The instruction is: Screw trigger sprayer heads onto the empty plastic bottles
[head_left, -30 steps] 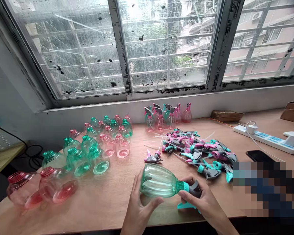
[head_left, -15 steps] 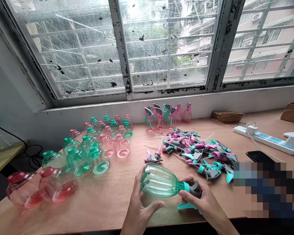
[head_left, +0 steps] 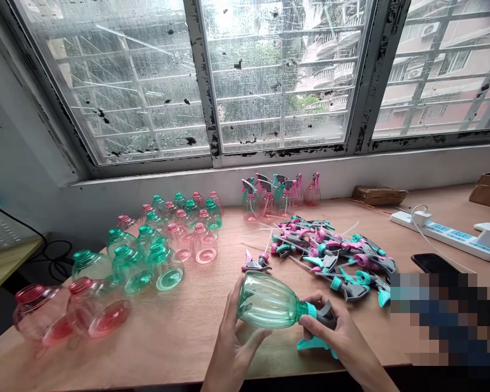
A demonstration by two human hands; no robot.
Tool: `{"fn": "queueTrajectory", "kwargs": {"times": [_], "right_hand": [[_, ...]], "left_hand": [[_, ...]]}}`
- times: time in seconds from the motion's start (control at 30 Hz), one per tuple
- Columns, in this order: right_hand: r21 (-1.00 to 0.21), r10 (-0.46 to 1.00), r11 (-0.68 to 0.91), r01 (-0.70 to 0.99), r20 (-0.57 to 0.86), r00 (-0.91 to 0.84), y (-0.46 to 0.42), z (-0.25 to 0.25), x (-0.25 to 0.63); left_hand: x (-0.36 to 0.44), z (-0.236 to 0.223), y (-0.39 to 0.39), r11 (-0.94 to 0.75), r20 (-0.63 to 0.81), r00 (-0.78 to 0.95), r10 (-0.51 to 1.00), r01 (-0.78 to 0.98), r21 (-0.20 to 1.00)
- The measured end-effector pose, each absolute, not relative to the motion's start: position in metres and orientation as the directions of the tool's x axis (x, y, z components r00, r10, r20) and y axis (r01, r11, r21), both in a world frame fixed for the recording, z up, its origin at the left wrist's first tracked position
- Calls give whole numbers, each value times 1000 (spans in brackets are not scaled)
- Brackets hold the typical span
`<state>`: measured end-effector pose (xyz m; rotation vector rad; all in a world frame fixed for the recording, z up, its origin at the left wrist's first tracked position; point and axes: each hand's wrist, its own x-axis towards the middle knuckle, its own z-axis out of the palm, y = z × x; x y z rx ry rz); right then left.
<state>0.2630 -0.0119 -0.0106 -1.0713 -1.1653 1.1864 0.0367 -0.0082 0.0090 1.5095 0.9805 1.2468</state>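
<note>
A green see-through spray bottle [head_left: 269, 299] lies sideways in the air over the table's front edge, its base to the left. My left hand [head_left: 237, 337] cups the base end, fingers behind it and thumb against the underside. Around the turquoise collar at the neck, my right hand [head_left: 330, 326] closes with thumb and fingers. The grey and turquoise trigger head [head_left: 326, 314] is fitted on the neck, its turquoise lever pointing down. Just beyond the bottle lies a loose pink and grey spray head [head_left: 256, 262].
Open pink and green bottles [head_left: 163, 267] stand in rows at left. A heap of trigger heads with tubes [head_left: 330, 245] lies at right. Several fitted spray bottles [head_left: 267, 202] stand by the wall. A power strip [head_left: 445, 234], a phone [head_left: 433, 263] and a brown package [head_left: 379, 195] are farther right.
My left thumb has moved up against the bottle's underside. The bottle has shifted very slightly right; my right hand keeps its grip at the neck.
</note>
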Motion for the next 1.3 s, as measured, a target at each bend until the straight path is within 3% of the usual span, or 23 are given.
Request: {"fn": "queueTrajectory", "kwargs": {"times": [0.23, 0.53, 0.77, 0.97, 1.3], "right_hand": [[-989, 997, 75, -129, 73, 20, -14, -8, 260], [-987, 997, 75, -144, 73, 17, -11, -10, 263], [-985, 996, 88, -145, 92, -17, -13, -10, 262], [-987, 995, 96, -131, 93, 27, -11, -11, 263], [-980, 996, 92, -178, 93, 2, -12, -9, 260]], "left_hand": [[38, 16, -8, -190, 195, 180, 964, -45, 981], [36, 5, -5, -243, 229, 170, 958, 70, 967], [38, 10, -8, -195, 192, 170, 967, 1, 981], [37, 10, -7, -268, 258, 165, 952, 46, 962], [39, 12, -5, -192, 187, 110, 976, 42, 981]]}}
